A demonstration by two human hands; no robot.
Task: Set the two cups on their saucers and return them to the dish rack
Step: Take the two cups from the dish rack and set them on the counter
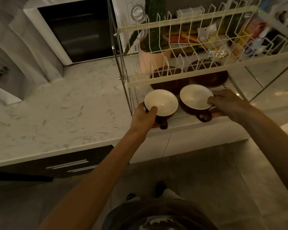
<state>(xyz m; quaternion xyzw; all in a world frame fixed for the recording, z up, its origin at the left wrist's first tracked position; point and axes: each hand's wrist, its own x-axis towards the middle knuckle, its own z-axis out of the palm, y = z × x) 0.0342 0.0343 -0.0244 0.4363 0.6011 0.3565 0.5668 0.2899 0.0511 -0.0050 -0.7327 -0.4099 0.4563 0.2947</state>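
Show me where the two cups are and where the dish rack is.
left cup (pixel 163 101): head view, on its cream inner wall.
right cup (pixel 194 97): head view, on its cream inner wall.
dish rack (pixel 158 81): head view, on the front bar of its upper tier.

At the dish rack (pixel 171 80), the left hand (pixel 144 116) grips the left cup (pixel 161 102), the right hand (pixel 226 102) pinches the right cup (pixel 195 97); two brown saucers (pixel 168 80) lie behind, under its upper tier.
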